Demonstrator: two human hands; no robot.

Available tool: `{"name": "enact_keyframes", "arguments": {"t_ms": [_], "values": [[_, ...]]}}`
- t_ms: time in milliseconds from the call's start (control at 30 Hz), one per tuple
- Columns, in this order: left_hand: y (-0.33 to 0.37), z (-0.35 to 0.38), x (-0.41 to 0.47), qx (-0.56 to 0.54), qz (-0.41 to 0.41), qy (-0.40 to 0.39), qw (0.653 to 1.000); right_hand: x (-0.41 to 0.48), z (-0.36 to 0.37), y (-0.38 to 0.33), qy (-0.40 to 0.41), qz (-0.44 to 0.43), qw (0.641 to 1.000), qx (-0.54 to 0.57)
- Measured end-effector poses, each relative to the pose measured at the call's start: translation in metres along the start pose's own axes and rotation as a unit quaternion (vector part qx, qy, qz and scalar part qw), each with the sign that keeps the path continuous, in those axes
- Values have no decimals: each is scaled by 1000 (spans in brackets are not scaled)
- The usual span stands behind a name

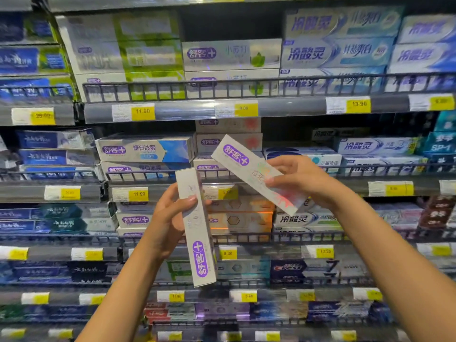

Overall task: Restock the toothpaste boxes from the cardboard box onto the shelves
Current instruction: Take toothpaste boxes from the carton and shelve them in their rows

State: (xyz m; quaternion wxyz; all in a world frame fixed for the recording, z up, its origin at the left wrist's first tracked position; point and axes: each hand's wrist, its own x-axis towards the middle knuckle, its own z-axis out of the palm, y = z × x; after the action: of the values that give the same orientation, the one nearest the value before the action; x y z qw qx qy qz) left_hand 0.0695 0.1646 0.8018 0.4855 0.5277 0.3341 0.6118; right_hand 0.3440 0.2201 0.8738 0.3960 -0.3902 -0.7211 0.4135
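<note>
Up in front of the shelves (187,111), both hands are raised, each closed on a toothpaste box. The left hand (170,218) wraps its fingers round the upper half of a near-upright box (197,233), thumb across the front; the purple logo with its plus sign sits at the low end. The right hand (298,178) pinches a second box (249,169) near its lower right end, tilted so the purple logo end points up and left toward the middle shelf.

Behind that tilted box, a stack of like boxes (228,141) sits against the far back, with dark open room to its right above the lower rows. A low wire rail (246,88) edges each shelf front. On the top shelf, dark room stands above the green-leaf box (232,55). Yellow price tags read 11.90 (142,111) and 13.90 (359,104). The cardboard box is out of view.
</note>
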Motion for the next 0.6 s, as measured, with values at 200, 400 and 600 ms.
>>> {"name": "enact_keyframes", "arguments": {"t_ms": [200,400,600], "values": [[-1,0,-1,-15,1,21,1000,29,-20,-23,70,-115,943,-306],[-3,-2,2,-8,-2,47,999,74,-27,-20,99,-181,910,-359],[-7,-8,0,-4,-3,64,998,116,-7,-24,60,-203,883,-419]]}}
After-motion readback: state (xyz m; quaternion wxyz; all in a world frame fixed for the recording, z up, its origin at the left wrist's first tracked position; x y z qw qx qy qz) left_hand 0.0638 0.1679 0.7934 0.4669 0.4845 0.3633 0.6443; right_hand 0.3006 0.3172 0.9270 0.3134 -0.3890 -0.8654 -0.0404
